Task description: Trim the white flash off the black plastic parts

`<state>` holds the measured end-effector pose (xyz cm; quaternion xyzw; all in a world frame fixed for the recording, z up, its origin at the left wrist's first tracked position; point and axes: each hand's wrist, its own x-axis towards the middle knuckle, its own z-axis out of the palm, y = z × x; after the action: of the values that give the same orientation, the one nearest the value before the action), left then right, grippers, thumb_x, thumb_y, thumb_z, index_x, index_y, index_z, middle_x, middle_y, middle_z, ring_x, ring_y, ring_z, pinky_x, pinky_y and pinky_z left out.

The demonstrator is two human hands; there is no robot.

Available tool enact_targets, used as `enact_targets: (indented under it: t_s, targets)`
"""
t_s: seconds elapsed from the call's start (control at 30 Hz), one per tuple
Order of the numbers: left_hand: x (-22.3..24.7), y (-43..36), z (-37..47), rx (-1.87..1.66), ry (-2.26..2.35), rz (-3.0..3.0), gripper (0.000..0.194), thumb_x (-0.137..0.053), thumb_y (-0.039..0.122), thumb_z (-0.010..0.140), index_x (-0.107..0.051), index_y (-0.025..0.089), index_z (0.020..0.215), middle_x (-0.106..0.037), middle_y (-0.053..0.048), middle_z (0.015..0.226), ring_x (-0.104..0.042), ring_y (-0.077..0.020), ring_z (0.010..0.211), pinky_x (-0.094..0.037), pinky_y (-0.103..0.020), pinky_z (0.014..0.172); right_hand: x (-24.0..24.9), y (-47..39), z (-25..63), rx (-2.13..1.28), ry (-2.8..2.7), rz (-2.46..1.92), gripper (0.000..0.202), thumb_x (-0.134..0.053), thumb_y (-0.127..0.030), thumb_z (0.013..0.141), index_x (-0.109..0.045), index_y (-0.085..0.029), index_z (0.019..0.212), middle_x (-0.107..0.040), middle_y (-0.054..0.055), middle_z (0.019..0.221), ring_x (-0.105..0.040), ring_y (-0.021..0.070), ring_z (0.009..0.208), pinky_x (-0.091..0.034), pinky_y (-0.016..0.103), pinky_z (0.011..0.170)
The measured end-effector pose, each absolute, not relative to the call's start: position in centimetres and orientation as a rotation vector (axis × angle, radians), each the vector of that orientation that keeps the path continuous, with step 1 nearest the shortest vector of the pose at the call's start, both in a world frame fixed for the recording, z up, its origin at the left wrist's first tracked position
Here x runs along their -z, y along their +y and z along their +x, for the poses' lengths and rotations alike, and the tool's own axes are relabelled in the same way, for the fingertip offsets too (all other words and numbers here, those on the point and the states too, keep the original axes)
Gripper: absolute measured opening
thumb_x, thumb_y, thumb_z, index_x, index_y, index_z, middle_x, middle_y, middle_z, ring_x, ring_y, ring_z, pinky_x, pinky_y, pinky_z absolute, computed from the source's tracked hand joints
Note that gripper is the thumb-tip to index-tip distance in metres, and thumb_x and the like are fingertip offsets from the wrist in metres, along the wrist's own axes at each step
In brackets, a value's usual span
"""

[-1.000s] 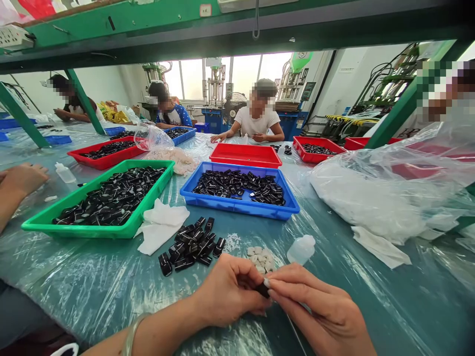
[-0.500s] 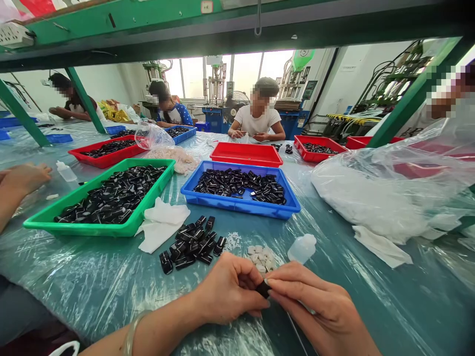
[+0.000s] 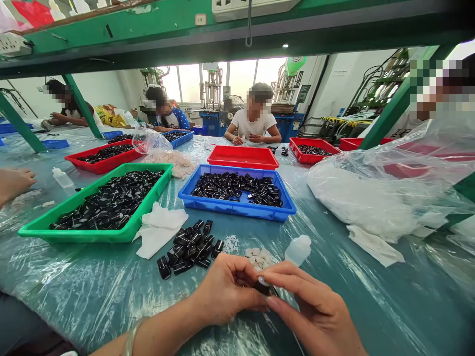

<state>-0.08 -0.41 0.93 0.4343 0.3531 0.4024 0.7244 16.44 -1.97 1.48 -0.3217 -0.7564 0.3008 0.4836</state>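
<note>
Low in the view, my left hand (image 3: 226,291) is closed around a small black plastic part (image 3: 262,286), with a pale spot showing on its upper face. My right hand (image 3: 311,301) pinches the same part from the other side, thumb and fingertips meeting at it. A thin shiny rod or edge runs down below my right hand; what it is I cannot tell. Just beyond my fingers lie small off-white pads (image 3: 259,257) and tiny white bits (image 3: 230,243). A heap of glossy black parts (image 3: 191,249) lies beyond my left hand.
A translucent squeeze bottle (image 3: 298,250) lies past my right hand. Farther off are a green tray (image 3: 94,236) and a blue tray (image 3: 237,207) of black parts, white tissue (image 3: 161,222) and a large plastic bag (image 3: 363,193). A co-worker's hand (image 3: 15,185) rests at left.
The black part has turned between my fingers, and its pale spot now shows. My view has shifted slightly. The co-worker's hand at left has drawn back toward the edge.
</note>
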Motion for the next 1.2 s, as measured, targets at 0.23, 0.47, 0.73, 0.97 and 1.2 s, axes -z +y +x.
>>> enact_targets:
  t_s: [0.23, 0.47, 0.73, 0.97, 1.2]
  targets:
    - [-1.3, -0.2, -0.6, -0.951, 0.865, 1.063, 0.018, -0.079, 0.013, 0.052, -0.064, 0.010, 0.062, -0.068, -0.005, 0.063, -0.058, -0.0099, 0.053, -0.047, -0.022, 0.054, -0.6, -1.2, 16.9, -0.608, -1.722, -0.989, 0.023, -0.054, -0.022, 0.087, -0.067, -0.027, 0.105, -0.074, 0.000, 0.087, -0.070, 0.0144, 0.079, -0.057, 0.019, 0.072]
    - [-3.2, 1.4, -2.2, -1.268, 1.062, 0.965, 0.021, -0.076, 0.023, 0.060, -0.060, 0.012, 0.067, -0.064, 0.000, 0.055, -0.060, -0.0096, 0.050, -0.047, -0.017, 0.047, 0.1, -0.6, 15.9, -0.398, -2.083, -0.941, 0.023, -0.046, -0.017, 0.090, -0.064, -0.018, 0.104, -0.069, 0.007, 0.098, -0.064, 0.0171, 0.091, -0.055, 0.027, 0.078]
    - [-3.4, 2.1, -3.0, -1.337, 1.074, 0.936, 0.029, -0.077, 0.024, 0.059, -0.066, 0.011, 0.082, -0.063, 0.001, 0.058, -0.059, -0.0085, 0.048, -0.047, -0.016, 0.045, 0.2, 0.8, 14.7, -0.200, -2.351, -0.971, 0.024, -0.040, -0.015, 0.092, -0.063, -0.019, 0.094, -0.068, 0.008, 0.092, -0.059, 0.0205, 0.090, -0.053, 0.037, 0.076]
    - [-3.1, 1.9, -2.7, -1.309, 1.023, 0.974, 0.025, -0.076, 0.027, 0.059, -0.068, 0.011, 0.076, -0.065, -0.002, 0.063, -0.060, -0.0103, 0.051, -0.048, -0.019, 0.048, 0.6, 3.8, 12.2, -0.042, -2.445, -1.342, 0.022, -0.049, -0.016, 0.088, -0.064, -0.017, 0.072, -0.066, 0.008, 0.084, -0.059, 0.0226, 0.086, -0.049, 0.038, 0.070]
    - [-2.4, 1.7, -2.3, -1.225, 0.925, 1.022, 0.016, -0.072, 0.022, 0.060, -0.070, 0.011, 0.073, -0.063, -0.001, 0.059, -0.059, -0.0115, 0.052, -0.047, -0.020, 0.049, 2.1, 5.4, 10.8, -0.019, -2.456, -1.537, 0.023, -0.054, -0.031, 0.090, -0.058, -0.017, 0.107, -0.061, 0.005, 0.106, -0.061, 0.0162, 0.088, -0.051, 0.036, 0.076]
